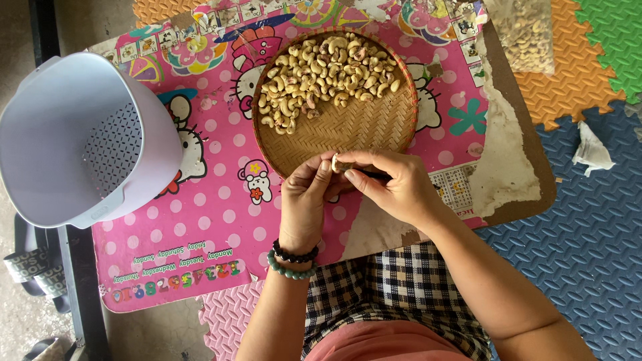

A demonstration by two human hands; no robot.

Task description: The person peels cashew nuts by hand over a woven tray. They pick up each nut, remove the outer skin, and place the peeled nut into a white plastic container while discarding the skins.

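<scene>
- Nearest me, at six o'clock, my lap in checked cloth; my left wrist carries two bead bracelets (292, 262), one dark, one pale green.
- My left hand (305, 200) pinches a single pale cashew kernel (336, 162) between thumb and forefinger, just at the near rim of the tray.
- My right hand (394, 184) is curled, fingers pressed together around a thin dark tool (374, 175) aimed at the nut; its tip is hidden, so I cannot tell what kind it is.
- Risk, as I judge it: the curved, smooth kernel could slip or snap if I press hard, and the tool could nick my thumb, which sits right beside it.
- Beyond, at twelve o'clock, the round woven bamboo tray (348, 130), ribbed weave, holds a heap of cashews (324, 70), crescent-shaped, some with reddish skin.
- At nine o'clock, a grey plastic strainer basket (80, 134), perforated inside.
- Underneath, a glossy pink cartoon table mat (221, 214), peeling at three o'clock.
</scene>
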